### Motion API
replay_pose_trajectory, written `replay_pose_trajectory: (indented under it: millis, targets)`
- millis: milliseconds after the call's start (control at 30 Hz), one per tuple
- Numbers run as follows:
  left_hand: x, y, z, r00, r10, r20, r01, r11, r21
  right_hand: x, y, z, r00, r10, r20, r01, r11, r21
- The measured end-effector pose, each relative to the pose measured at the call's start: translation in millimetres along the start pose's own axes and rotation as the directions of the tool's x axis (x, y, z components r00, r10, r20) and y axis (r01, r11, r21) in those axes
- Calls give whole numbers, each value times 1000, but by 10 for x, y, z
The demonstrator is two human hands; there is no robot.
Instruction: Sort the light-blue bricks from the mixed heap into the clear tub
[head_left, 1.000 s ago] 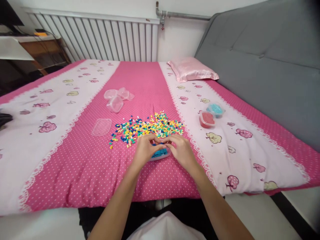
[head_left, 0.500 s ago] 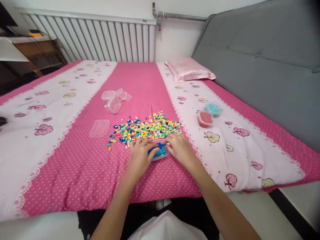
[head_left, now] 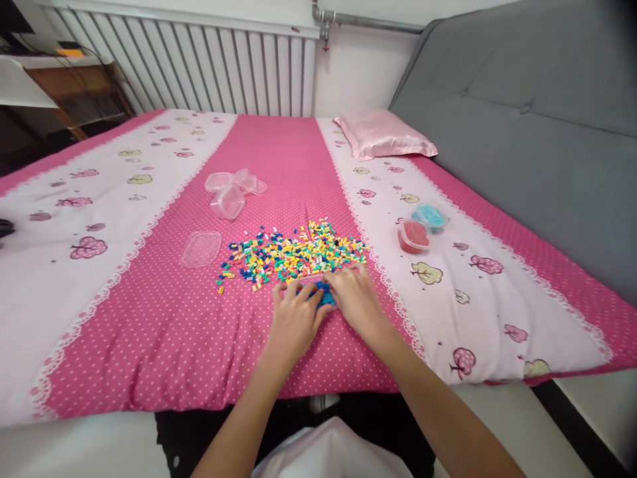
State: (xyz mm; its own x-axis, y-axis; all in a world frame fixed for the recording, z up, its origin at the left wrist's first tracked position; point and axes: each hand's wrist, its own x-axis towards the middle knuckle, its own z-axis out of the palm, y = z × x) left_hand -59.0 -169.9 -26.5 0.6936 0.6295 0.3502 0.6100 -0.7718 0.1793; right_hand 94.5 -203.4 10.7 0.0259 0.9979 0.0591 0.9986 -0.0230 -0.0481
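Observation:
A small clear plastic container point(head_left: 334, 307) filled with blue pieces point(head_left: 326, 294) is at the near edge of a spread of loose pieces. My left hand point(head_left: 296, 313) grips the container's left side, fingers bent over it and the thumb across the blue pieces. From the right, my right hand point(head_left: 356, 296) closes on the far right rim with its fingers curled. Both hands hide much of the container, and their fingertips are partly hidden. Just beyond them lies the pile of small yellow, green, blue and white pieces point(head_left: 298, 252).
A clear lid point(head_left: 201, 249) lies left of the pile, with several clear containers point(head_left: 229, 201) farther back. To the right are a container of red pieces point(head_left: 413, 236) and one of light blue pieces point(head_left: 430, 217). A pink pillow point(head_left: 383, 135) rests by the grey headboard point(head_left: 517, 99).
My left hand has shifted right and farther over the container, covering more of the blue pieces. My right hand has moved slightly inward along the rim. The view has tilted a little.

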Motion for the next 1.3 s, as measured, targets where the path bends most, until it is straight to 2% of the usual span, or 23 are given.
replay_pose_trajectory:
  millis: [433,600,867,1000,1300]
  targets:
    - [-13,15,-6,999,-21,24,22,999,-24,37,-20,47,999,28,-21,-29,999,-38]
    - [-14,19,-6,1000,-25,12,25,999,-29,33,-24,64,999,21,-46,-23,999,-35]
    - [-9,27,-23,996,-44,74,47,998,-39,10,-28,76,995,27,-100,-28,1000,-7]
    - [-8,34,-24,997,-42,67,44,999,-32,11,-13,73,989,53,-135,-55,998,-11]
    - [-8,46,-49,996,-54,78,55,998,-18,39,-16,136,986,67,-153,-69,998,-9]
